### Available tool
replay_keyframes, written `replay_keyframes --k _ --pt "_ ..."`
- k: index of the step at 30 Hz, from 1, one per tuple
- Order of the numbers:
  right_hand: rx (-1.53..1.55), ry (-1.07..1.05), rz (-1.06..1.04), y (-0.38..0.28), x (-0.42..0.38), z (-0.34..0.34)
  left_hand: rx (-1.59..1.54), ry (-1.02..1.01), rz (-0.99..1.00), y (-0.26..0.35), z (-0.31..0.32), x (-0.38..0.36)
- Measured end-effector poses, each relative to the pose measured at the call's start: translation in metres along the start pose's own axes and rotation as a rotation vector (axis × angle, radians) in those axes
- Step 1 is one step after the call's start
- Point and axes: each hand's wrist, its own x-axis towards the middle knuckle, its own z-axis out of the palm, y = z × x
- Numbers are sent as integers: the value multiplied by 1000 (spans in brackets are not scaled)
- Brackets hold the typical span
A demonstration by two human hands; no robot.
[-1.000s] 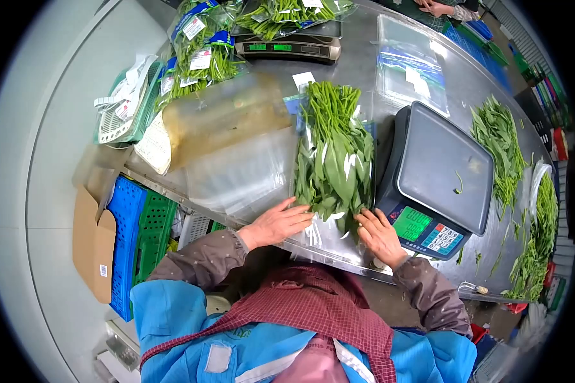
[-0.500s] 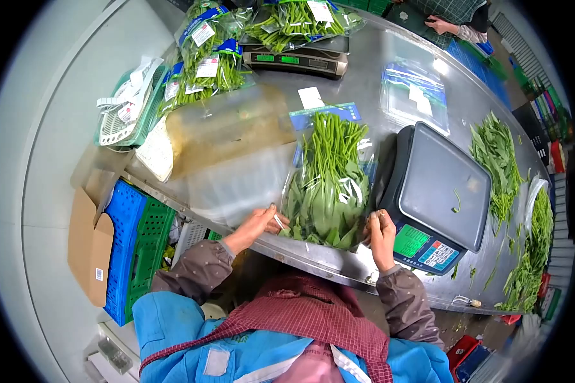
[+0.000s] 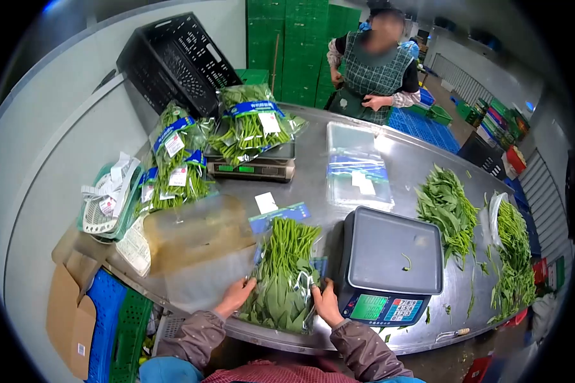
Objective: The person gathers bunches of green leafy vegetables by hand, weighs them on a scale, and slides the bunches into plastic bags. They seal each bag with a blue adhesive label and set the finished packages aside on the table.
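Note:
A clear plastic bag of leafy green vegetables (image 3: 286, 274) lies on the metal table in front of me, stems pointing away and leaves toward me. Its blue printed end is flat beyond the stems. My left hand (image 3: 237, 296) is closed on the bag's left edge, low by the leaves. On the opposite edge, my right hand (image 3: 327, 302) pinches the plastic. Just right of that hand stands a digital scale (image 3: 396, 252) with a stem scrap on its pan. A white label (image 3: 266, 203) rests beyond the bag.
Filled bags (image 3: 172, 159) and a second scale (image 3: 252, 170) stand back left, near a black crate (image 3: 176, 60). Empty bags (image 3: 359, 169) are stacked at the back. Loose greens (image 3: 447, 214) lie right. A green basket (image 3: 112, 198) holds labels. A co-worker (image 3: 374, 70) stands across the table.
My view has tilted up, bringing the co-worker and black crate into sight. My hands have moved from the bag's near corners farther up its sides.

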Motion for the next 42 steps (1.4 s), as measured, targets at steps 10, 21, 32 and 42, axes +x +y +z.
replay_keyframes --k 10,21,32,42 --pt "927 -484 -28 -129 -12 -101 -1332 -572 -269 125 -88 -83" --pt "17 -139 -297 -14 0 -31 -1000 -171 -201 15 -22 -74" --pt "20 -268 -122 35 -21 5 -830 -226 -241 24 0 -86" --pt "-56 -235 -160 34 -22 7 -990 -306 -170 25 6 -84"
